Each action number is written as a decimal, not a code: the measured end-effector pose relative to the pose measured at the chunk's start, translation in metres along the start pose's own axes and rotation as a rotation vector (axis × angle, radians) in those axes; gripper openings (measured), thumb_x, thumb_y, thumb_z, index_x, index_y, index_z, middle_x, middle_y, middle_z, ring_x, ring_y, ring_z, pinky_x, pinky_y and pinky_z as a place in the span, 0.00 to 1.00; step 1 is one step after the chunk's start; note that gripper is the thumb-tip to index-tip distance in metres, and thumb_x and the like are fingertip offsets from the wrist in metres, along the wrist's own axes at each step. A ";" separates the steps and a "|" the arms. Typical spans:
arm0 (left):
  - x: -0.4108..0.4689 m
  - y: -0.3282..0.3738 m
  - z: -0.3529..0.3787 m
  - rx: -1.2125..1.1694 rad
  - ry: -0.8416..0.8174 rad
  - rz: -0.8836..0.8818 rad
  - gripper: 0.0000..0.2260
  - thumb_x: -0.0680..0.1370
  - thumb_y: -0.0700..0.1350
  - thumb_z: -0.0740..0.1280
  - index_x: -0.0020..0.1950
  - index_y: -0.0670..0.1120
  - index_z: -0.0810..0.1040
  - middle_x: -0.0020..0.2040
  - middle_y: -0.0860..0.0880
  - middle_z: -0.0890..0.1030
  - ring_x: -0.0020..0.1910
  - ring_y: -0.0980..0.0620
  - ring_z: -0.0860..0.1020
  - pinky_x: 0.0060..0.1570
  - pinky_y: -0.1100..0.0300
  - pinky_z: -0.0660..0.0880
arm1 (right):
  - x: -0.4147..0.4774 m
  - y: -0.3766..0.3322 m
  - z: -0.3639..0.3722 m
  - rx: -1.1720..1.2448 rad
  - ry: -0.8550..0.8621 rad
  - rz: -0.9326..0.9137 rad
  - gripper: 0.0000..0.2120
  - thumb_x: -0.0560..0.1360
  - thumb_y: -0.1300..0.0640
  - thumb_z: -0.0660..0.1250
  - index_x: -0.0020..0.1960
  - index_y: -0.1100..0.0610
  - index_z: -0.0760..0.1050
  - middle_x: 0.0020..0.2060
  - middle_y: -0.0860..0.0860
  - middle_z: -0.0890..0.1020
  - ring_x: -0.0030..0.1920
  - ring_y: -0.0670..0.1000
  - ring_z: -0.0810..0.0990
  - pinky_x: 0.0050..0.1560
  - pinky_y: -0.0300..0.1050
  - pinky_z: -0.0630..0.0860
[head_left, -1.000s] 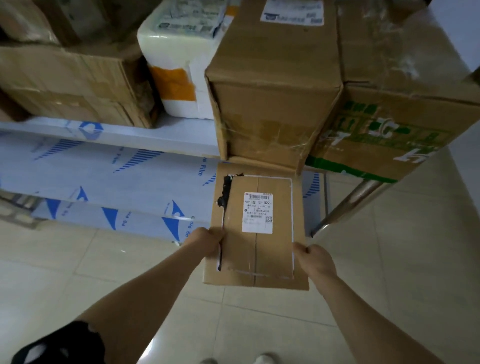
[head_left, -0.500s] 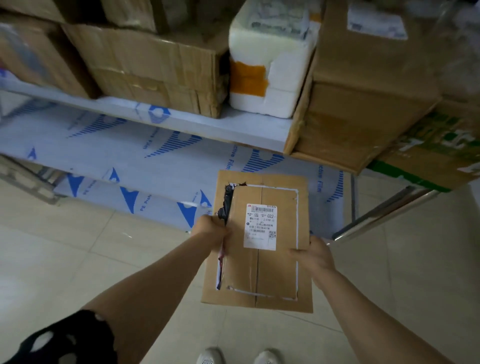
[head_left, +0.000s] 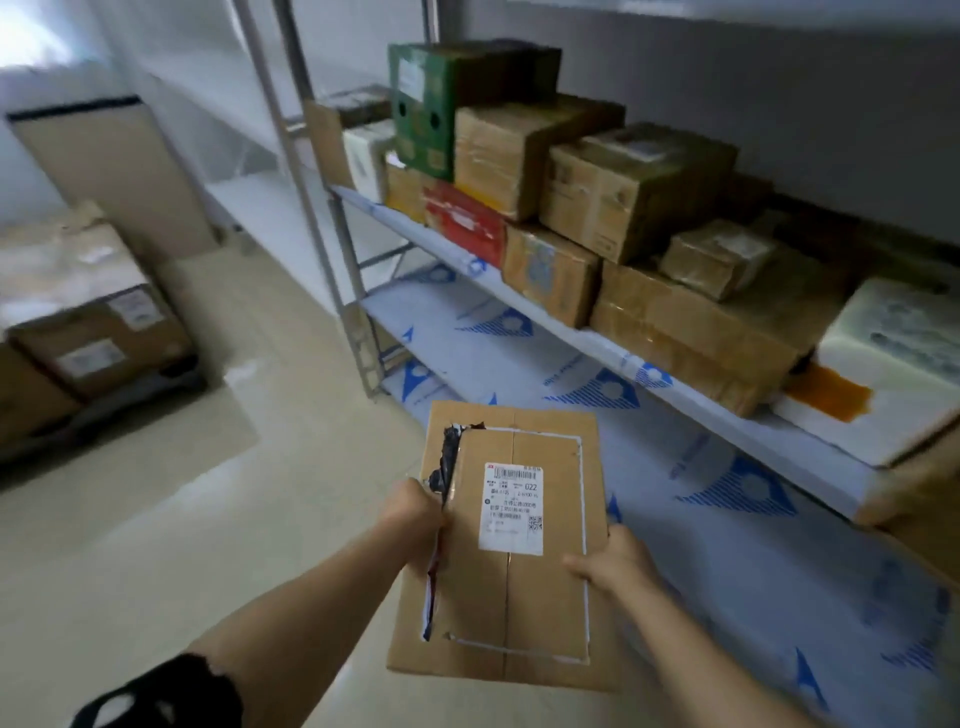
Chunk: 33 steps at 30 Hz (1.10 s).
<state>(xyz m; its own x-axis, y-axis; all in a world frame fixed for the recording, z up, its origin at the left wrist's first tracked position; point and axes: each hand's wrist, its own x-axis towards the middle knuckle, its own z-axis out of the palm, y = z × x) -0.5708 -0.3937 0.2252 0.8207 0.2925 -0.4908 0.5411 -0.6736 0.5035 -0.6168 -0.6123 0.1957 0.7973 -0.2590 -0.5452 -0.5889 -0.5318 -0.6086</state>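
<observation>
Held level over the pale tiled floor (head_left: 208, 519), just in front of the film-covered lower shelf (head_left: 727, 545): a flat brown cardboard parcel (head_left: 519, 597) with a white shipping label (head_left: 511, 508), sealed, contents hidden. Clenched on its torn left edge, the left grip (head_left: 415, 512); grasping the right edge with fingers curled over the top face, the right grip (head_left: 608, 564), the parcel spanning both. Crowded on the metal rack's middle shelf (head_left: 519, 301) beyond: taped brown cartons (head_left: 634, 192), a green carton (head_left: 421, 109) on top, a red box (head_left: 462, 221) at the edge, a white foam box (head_left: 893, 374) with orange tape, all closed.
</observation>
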 end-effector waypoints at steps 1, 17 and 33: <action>0.001 -0.008 -0.020 -0.013 0.009 -0.010 0.10 0.77 0.43 0.65 0.39 0.44 0.65 0.41 0.48 0.71 0.50 0.45 0.75 0.47 0.58 0.71 | 0.000 -0.021 0.008 -0.038 -0.018 -0.033 0.15 0.70 0.58 0.74 0.54 0.57 0.75 0.53 0.53 0.82 0.49 0.52 0.80 0.40 0.37 0.73; 0.110 -0.234 -0.369 -0.438 0.395 -0.272 0.11 0.75 0.42 0.70 0.45 0.45 0.66 0.40 0.48 0.71 0.43 0.50 0.73 0.44 0.57 0.75 | -0.006 -0.392 0.301 -0.225 -0.247 -0.454 0.24 0.61 0.57 0.80 0.53 0.62 0.77 0.49 0.59 0.83 0.49 0.58 0.82 0.52 0.51 0.79; 0.296 -0.444 -0.640 -0.449 0.558 -0.520 0.07 0.76 0.43 0.70 0.45 0.42 0.73 0.40 0.47 0.76 0.48 0.46 0.77 0.46 0.58 0.74 | -0.025 -0.695 0.607 -0.314 -0.534 -0.584 0.12 0.67 0.62 0.75 0.42 0.57 0.72 0.48 0.55 0.81 0.52 0.56 0.80 0.56 0.51 0.78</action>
<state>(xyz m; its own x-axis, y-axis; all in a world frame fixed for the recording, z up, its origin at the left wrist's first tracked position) -0.4512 0.4265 0.3111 0.3566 0.8554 -0.3757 0.7954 -0.0670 0.6024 -0.3081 0.2526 0.2825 0.7459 0.4999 -0.4402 0.0245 -0.6810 -0.7319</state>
